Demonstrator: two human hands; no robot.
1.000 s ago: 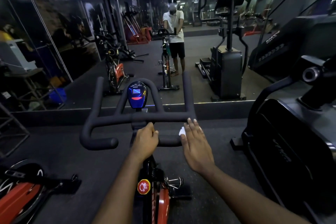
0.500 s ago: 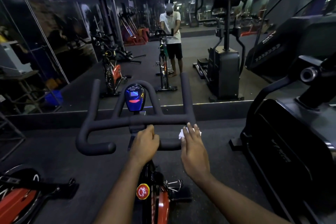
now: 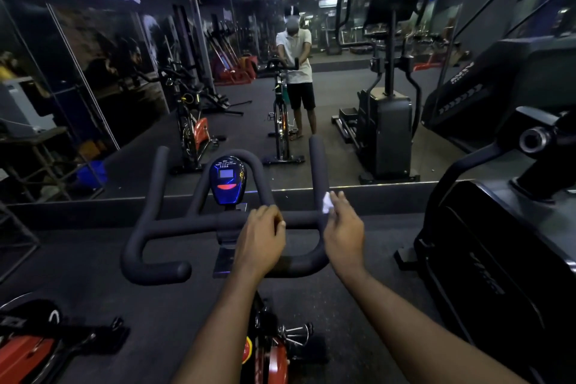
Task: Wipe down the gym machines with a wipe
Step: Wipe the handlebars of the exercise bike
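The left hand (image 3: 261,238) sits at the centre of the frame, its grip closed around the middle crossbar of the spin bike's black handlebar (image 3: 187,225), fingers curled over the top. Just to its right, the right hand (image 3: 343,227) keeps a loose grip: its nearly straight fingers (image 3: 336,201) press a small white wipe (image 3: 326,203) against the base of the handlebar's right upright prong (image 3: 317,162). A blue console (image 3: 227,179) stands above the crossbar, left of both hands. A dark machine (image 3: 498,246) fills the right of the frame, and a red bike part (image 3: 28,352) shows at lower left.
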